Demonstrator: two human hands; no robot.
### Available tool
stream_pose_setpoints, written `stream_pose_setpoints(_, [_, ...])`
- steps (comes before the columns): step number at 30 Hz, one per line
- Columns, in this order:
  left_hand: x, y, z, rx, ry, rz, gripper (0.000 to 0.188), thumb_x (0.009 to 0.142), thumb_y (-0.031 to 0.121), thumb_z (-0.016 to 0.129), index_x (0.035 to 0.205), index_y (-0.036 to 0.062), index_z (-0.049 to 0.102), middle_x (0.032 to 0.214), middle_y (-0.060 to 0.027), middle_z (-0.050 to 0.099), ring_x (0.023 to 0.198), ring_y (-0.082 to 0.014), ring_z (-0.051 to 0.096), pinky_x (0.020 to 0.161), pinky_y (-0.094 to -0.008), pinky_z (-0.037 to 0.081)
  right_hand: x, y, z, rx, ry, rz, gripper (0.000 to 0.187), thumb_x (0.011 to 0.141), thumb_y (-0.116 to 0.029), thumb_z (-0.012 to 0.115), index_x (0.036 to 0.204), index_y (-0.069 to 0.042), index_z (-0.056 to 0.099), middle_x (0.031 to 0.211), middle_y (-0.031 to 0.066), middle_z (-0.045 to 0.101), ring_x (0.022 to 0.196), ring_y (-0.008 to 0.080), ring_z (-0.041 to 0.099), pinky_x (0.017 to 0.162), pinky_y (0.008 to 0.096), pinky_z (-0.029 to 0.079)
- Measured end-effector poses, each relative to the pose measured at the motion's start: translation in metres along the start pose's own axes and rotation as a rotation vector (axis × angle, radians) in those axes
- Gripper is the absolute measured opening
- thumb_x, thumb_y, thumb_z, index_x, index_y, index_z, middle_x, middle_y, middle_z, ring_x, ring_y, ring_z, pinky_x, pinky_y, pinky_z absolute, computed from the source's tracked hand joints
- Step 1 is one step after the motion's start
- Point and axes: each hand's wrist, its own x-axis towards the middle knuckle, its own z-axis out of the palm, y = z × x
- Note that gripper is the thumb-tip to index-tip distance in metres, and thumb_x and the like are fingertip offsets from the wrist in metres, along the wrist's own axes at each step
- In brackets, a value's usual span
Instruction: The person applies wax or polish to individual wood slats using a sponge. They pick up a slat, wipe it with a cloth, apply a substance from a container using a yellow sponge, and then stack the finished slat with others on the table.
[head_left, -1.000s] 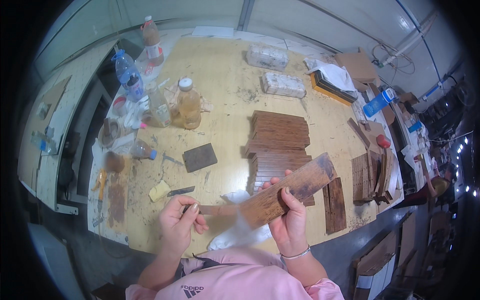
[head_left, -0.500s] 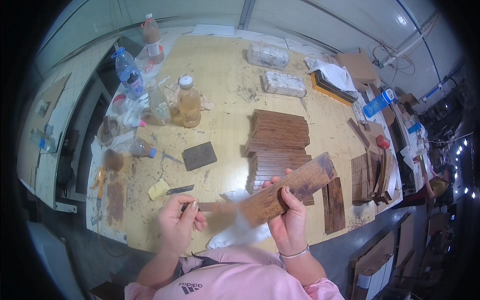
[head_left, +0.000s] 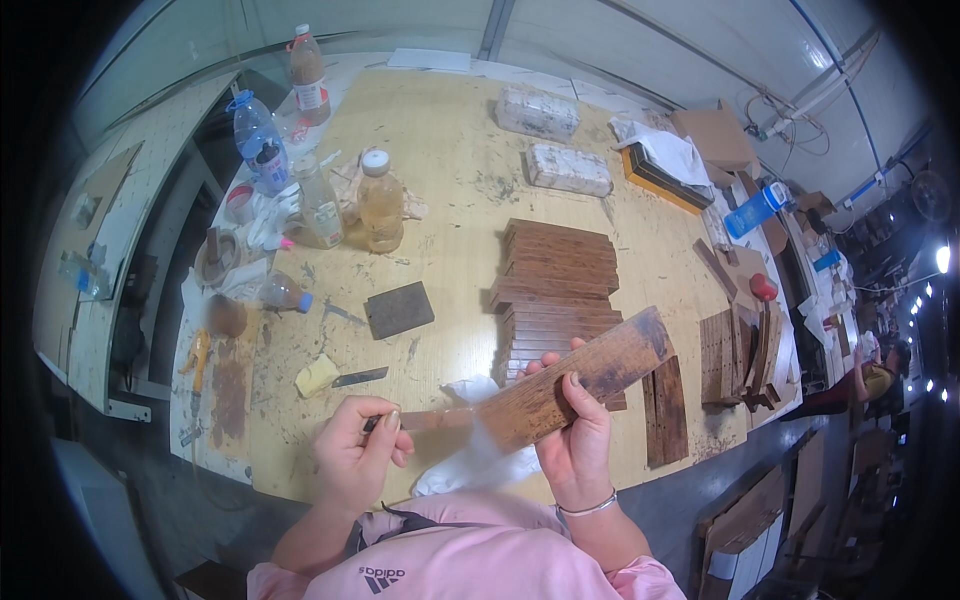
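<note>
My right hand (head_left: 578, 450) is closed round a brown wooden plank (head_left: 590, 378), thumb on its upper face. The plank is tilted, its far right end raised and darkly stained. My left hand (head_left: 358, 448) pinches the dark end of a narrow flat brown strip-like tool (head_left: 432, 418); its exact kind is unclear. The tool's other end reaches the plank's near left end, where the picture is blurred. A white cloth (head_left: 462, 476) lies below the plank on the table. Beyond it stand rows of similar brown wooden pieces (head_left: 558, 262), and two more planks (head_left: 667, 412) lie to the right.
On the table (head_left: 440, 190) are a dark flat block (head_left: 399, 311), a yellow sponge-like piece (head_left: 317, 376) and a dark blade (head_left: 360, 377). Several bottles (head_left: 380, 205) stand at the left. Two wrapped blocks (head_left: 568, 168) sit at the back; curved wooden pieces (head_left: 768, 350) stand right.
My left hand has shifted very slightly to the right with the tool. The plank and my right hand stay in place.
</note>
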Motion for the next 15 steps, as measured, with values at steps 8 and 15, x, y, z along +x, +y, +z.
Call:
stream_pose_setpoints(8, [-0.0016, 0.002, 0.0006, 0.026, -0.005, 0.046, 0.005, 0.098, -0.001, 0.053, 0.102, -0.0021, 0.054, 0.074, -0.0091, 0.061, 0.056, -0.0126, 0.061, 0.05, -0.0241, 0.05, -0.001, 0.0007, 0.0008, -0.014, 0.011, -0.007, 0.047, 0.093, -0.004, 0.06, 0.137, -0.011, 0.043, 0.113, 0.0149, 0.062, 0.108, 0.0312, 0.061, 0.107, 0.0508, 0.045])
stream_pose_setpoints(15, [-0.0013, 0.001, -0.0005, 0.017, 0.049, 0.044, 0.006, 0.097, 0.0, 0.055, 0.101, -0.004, 0.057, 0.07, -0.0092, 0.065, 0.056, -0.0094, 0.061, 0.05, -0.0226, 0.05, -0.0024, 0.0013, 0.0014, -0.013, 0.022, 0.007, 0.046, 0.093, -0.003, 0.059, 0.136, -0.01, 0.043, 0.112, 0.0153, 0.062, 0.108, 0.0316, 0.06, 0.106, 0.0509, 0.046])
